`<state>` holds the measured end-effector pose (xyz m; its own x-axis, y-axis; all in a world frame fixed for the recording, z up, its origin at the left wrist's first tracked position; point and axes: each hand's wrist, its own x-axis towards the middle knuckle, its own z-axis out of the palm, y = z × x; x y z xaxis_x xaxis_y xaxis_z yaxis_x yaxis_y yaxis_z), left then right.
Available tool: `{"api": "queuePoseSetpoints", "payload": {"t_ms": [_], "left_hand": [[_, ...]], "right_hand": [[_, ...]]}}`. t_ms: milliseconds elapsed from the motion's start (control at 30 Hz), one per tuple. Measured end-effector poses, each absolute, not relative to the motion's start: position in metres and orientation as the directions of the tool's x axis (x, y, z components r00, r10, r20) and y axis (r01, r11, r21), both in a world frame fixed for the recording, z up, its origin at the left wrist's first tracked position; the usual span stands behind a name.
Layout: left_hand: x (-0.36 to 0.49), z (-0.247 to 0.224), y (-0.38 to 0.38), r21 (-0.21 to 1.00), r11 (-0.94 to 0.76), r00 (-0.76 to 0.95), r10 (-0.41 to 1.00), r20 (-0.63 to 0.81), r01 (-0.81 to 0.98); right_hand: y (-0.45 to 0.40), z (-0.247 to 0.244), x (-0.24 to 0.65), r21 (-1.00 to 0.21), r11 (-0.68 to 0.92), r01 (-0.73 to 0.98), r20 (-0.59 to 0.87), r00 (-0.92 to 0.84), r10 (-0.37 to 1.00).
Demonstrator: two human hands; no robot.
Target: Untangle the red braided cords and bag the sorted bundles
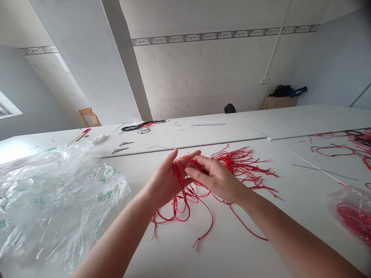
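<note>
Over the palm and fingers of my left hand (165, 179) hang several looped red braided cords (179, 173), with the thumb raised. Thumb and fingers of my right hand (214, 175) pinch the same cords close to the left fingertips. Knotted cord ends dangle below both hands, down to the white table (165, 255). Just behind the right hand lies a spread bundle of red cords (240, 164) with frayed ends. The left fingers are partly hidden by the cords and the right hand.
Crumpled clear plastic bags (63, 197) cover the table's left side. Beyond them lie scissors (120, 148) and black cords (139, 126). At right are a plastic bag of red cord (353, 216), loose red and black cords (342, 148) and a thin black strand (324, 171).
</note>
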<state>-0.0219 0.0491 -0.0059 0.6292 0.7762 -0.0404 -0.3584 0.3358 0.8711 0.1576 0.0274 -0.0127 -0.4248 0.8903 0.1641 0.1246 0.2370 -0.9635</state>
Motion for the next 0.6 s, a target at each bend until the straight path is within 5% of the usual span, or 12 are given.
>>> {"api": "queuePoseSetpoints", "payload": {"t_ms": [167,400,600], "left_hand": [[-0.0222,-0.0057,0.049,0.872,0.353,0.619,0.782,-0.075,-0.341],[-0.0239,-0.0058,0.0498,0.891,0.307,0.678,0.735,0.001,-0.334],[-0.0219,-0.0065,0.0485,0.887,0.337,0.595,0.798,-0.09,-0.317]], "right_hand": [[0.0292,-0.0153,0.1571,-0.953,0.257,0.16,0.173,-0.407,0.897],[0.0285,-0.0112,0.157,-0.953,0.275,-0.126,0.302,-0.414,0.859],[0.0274,-0.0161,0.1525,-0.969,0.246,0.04,0.2,-0.462,0.864]]}}
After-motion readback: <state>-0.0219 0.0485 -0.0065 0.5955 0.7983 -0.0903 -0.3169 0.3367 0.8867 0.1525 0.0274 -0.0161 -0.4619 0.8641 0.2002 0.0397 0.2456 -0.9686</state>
